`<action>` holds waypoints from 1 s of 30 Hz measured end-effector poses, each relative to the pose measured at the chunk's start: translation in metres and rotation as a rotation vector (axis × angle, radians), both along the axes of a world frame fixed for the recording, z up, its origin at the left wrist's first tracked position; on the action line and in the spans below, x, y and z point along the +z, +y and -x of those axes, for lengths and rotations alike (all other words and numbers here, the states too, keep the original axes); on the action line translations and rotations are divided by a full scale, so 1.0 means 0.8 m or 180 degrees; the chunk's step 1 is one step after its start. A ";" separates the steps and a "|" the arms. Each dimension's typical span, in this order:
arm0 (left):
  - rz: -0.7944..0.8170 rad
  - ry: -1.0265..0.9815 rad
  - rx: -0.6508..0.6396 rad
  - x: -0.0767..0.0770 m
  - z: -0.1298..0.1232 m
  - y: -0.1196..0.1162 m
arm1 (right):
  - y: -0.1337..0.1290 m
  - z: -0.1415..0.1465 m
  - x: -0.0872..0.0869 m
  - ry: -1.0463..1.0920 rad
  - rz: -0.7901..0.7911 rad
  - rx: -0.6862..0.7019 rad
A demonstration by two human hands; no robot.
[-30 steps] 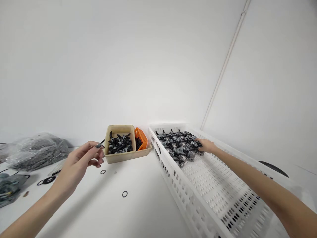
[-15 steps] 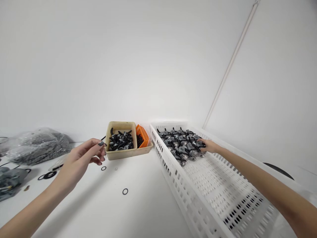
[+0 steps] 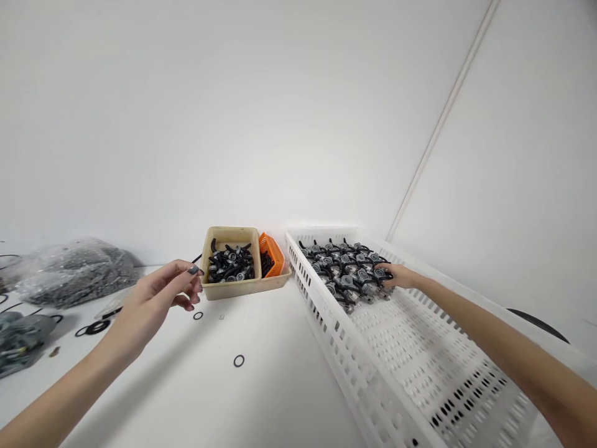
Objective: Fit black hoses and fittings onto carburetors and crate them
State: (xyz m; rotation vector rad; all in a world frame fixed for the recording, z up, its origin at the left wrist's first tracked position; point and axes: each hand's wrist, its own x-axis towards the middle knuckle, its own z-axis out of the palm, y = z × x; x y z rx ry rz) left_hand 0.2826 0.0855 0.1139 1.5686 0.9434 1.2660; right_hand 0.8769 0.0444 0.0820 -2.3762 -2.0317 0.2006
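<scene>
Watching from my remote station, I am tracking the packed rows of black-winged metal fittings [image 3: 347, 274] lying in the far end of the white perforated plastic crate [image 3: 336, 339]. The fingers of the right hand [image 3: 402, 276] are resting on the nearest fittings, but I cannot tell whether they are clamped on one. The left hand [image 3: 156, 305] is hanging beside the beige plastic tray [image 3: 242, 290], its thumb and fingertips drawn close together. A thin black piece [image 3: 196, 258] is showing just past them, and I cannot tell whether it is held.

I am logging these hazards. The wings are overlapping, so a careless lift could be disturbing neighbouring fittings. The crate's holes are catching my attention too, since a dropped small part could be lodging there. Two loose rubber O-rings [image 3: 239, 361] are lying on the white table [image 3: 186, 398], where a low-passing left wrist could be sweeping them away. The tray is sitting against an orange mesh basket [image 3: 271, 254], so a hard knock could be shifting both.
</scene>
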 end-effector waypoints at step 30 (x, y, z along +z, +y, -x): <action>-0.0038 0.0003 -0.0141 0.012 0.001 -0.014 | -0.022 -0.009 -0.030 0.0091 -0.0427 -0.0327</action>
